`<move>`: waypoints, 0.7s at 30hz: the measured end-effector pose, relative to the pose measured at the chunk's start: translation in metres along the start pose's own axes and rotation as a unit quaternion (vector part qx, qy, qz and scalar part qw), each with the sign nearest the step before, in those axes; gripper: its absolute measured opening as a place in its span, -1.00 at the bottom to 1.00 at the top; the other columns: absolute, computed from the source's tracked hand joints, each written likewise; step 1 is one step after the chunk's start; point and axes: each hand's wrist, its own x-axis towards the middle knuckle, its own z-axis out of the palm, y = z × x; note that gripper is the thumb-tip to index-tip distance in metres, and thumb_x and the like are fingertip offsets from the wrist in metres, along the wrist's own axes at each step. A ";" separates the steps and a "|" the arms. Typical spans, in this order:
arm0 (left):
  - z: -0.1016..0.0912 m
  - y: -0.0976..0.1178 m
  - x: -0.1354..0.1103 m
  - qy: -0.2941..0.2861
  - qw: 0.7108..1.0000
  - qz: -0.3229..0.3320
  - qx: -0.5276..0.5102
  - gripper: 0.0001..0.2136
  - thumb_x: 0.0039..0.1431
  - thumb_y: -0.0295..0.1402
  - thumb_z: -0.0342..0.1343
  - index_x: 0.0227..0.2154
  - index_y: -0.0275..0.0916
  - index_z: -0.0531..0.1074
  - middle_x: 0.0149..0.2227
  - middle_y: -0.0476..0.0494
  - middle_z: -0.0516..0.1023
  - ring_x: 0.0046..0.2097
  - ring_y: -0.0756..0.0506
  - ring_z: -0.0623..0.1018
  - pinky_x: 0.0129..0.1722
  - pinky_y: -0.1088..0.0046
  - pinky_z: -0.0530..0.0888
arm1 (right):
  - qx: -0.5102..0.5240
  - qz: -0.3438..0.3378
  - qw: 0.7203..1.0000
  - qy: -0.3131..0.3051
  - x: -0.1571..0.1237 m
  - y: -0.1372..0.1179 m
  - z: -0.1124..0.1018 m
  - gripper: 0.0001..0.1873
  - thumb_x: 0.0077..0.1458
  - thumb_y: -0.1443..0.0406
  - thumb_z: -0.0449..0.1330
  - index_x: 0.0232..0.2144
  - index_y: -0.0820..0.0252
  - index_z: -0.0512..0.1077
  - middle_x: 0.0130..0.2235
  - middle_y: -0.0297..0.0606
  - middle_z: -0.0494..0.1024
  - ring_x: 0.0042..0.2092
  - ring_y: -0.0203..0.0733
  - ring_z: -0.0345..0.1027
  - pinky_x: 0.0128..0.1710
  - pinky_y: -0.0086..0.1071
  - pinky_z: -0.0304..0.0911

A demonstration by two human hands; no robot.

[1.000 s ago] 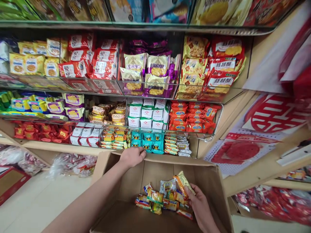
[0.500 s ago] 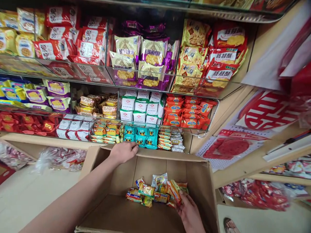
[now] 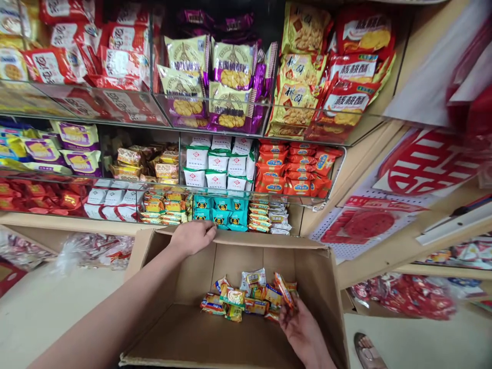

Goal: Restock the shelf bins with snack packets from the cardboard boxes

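A cardboard box (image 3: 249,239) stands in front of me against the lower shelf. My left hand (image 3: 195,236) grips its far rim, fingers curled over the edge. Inside, my right hand (image 3: 302,325) pinches a small orange snack packet (image 3: 283,290) held upright at the right of a loose pile. That pile lies against the far inner wall: a silver packet (image 3: 252,279), a green-and-yellow packet (image 3: 232,295) and several others in orange and blue wrappers.
Teal packets (image 3: 222,211) and stacked orange packets (image 3: 259,218) sit on the shelf just past the rim. Higher tiers behind clear dividers hold purple biscuit packs (image 3: 231,102) and red bags (image 3: 349,100). Bagged red goods (image 3: 403,300) lie at lower right, near a sandalled foot (image 3: 367,351).
My right hand has moved slightly right with the orange packet, which is now tipped up and apart from the pile. My left hand stays on the rim. The view has shifted a little.
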 end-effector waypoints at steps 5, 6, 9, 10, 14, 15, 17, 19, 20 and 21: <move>-0.001 -0.001 -0.001 0.005 1.000 0.012 0.001 -0.54 0.13 -0.09 -0.38 -0.18 -0.06 0.38 -0.17 -0.11 0.50 -0.17 -0.18 0.47 -0.32 0.35 0.34 | -0.157 -0.096 0.983 0.015 0.001 0.009 -0.002 -0.56 -0.36 0.23 0.36 -0.39 0.17 0.27 -0.51 -0.46 0.44 -0.53 -0.42 0.27 -0.53 -0.54 0.21; -0.001 -0.001 -0.001 0.005 1.000 0.014 0.001 -0.55 0.13 -0.09 -0.38 -0.18 -0.06 0.38 -0.17 -0.11 0.49 -0.17 -0.19 0.47 -0.32 0.35 0.34 | -0.174 -0.095 0.980 0.012 -0.001 0.011 -0.002 -0.56 -0.36 0.20 0.35 -0.39 0.18 0.27 -0.51 -0.46 0.43 -0.53 -0.43 0.26 -0.53 -0.54 0.20; -0.002 -0.001 -0.001 0.002 1.000 0.018 -0.002 -0.55 0.13 -0.10 -0.38 -0.18 -0.06 0.38 -0.16 -0.11 0.49 -0.16 -0.20 0.47 -0.32 0.34 0.34 | -0.238 -0.110 0.965 -0.021 -0.005 0.012 -0.002 -0.56 -0.32 0.17 0.33 -0.36 0.22 0.31 -0.45 -0.40 0.45 -0.49 -0.42 0.26 -0.53 -0.56 0.17; -0.002 -0.001 0.000 0.002 1.000 0.017 -0.003 -0.55 0.13 -0.10 -0.38 -0.18 -0.07 0.38 -0.16 -0.11 0.49 -0.16 -0.20 0.47 -0.32 0.33 0.34 | -0.265 -0.121 0.956 -0.035 -0.006 0.012 -0.002 -0.56 -0.31 0.16 0.33 -0.35 0.23 0.33 -0.41 -0.37 0.45 -0.46 -0.41 0.26 -0.54 -0.56 0.16; -0.002 -0.002 0.000 0.003 1.000 0.015 -0.004 -0.56 0.13 -0.12 -0.37 -0.19 -0.08 0.38 -0.19 -0.13 0.50 -0.17 -0.21 0.47 -0.32 0.30 0.35 | -0.306 -0.149 0.937 -0.086 -0.011 0.008 0.000 -0.56 -0.28 0.17 0.32 -0.30 0.25 0.36 -0.29 -0.28 0.45 -0.37 -0.33 0.28 -0.52 -0.54 0.15; -0.002 -0.002 0.001 0.002 1.000 0.015 -0.003 -0.56 0.13 -0.12 -0.38 -0.19 -0.08 0.38 -0.20 -0.14 0.50 -0.18 -0.21 0.47 -0.32 0.30 0.34 | -0.291 -0.149 0.941 -0.092 -0.014 0.006 0.003 -0.57 -0.28 0.18 0.33 -0.31 0.24 0.36 -0.29 -0.28 0.45 -0.37 -0.33 0.28 -0.51 -0.53 0.16; -0.003 -0.002 0.000 0.000 1.000 0.012 0.000 -0.55 0.13 -0.11 -0.38 -0.19 -0.08 0.38 -0.20 -0.14 0.50 -0.18 -0.21 0.47 -0.31 0.31 0.34 | -0.232 -0.146 0.956 -0.101 -0.024 0.000 0.011 -0.59 -0.28 0.22 0.33 -0.32 0.20 0.35 -0.29 -0.32 0.45 -0.36 -0.33 0.29 -0.47 -0.50 0.18; -0.004 -0.001 0.000 -0.003 1.000 0.008 0.001 -0.55 0.13 -0.09 -0.38 -0.18 -0.07 0.38 -0.19 -0.14 0.50 -0.17 -0.21 0.47 -0.32 0.31 0.34 | -0.153 -0.135 0.973 -0.111 -0.038 -0.009 0.022 -0.64 -0.25 0.25 0.33 -0.34 0.16 0.34 -0.30 -0.35 0.44 -0.34 -0.33 0.30 -0.43 -0.48 0.20; -0.004 0.000 0.000 -0.003 1.000 0.007 0.000 -0.55 0.13 -0.09 -0.38 -0.18 -0.07 0.38 -0.18 -0.13 0.50 -0.16 -0.22 0.47 -0.32 0.31 0.34 | -0.116 -0.125 0.978 -0.120 -0.046 -0.013 0.027 -0.66 -0.24 0.26 0.32 -0.35 0.15 0.34 -0.30 -0.35 0.44 -0.35 -0.34 0.30 -0.42 -0.47 0.21; -0.004 0.000 0.001 -0.004 1.000 0.007 -0.002 -0.54 0.13 -0.08 -0.38 -0.18 -0.07 0.38 -0.17 -0.13 0.49 -0.16 -0.22 0.47 -0.32 0.31 0.34 | -0.083 -0.111 0.982 -0.130 -0.053 -0.018 0.033 -0.69 -0.23 0.27 0.31 -0.36 0.15 0.34 -0.32 -0.35 0.44 -0.36 -0.35 0.29 -0.42 -0.47 0.21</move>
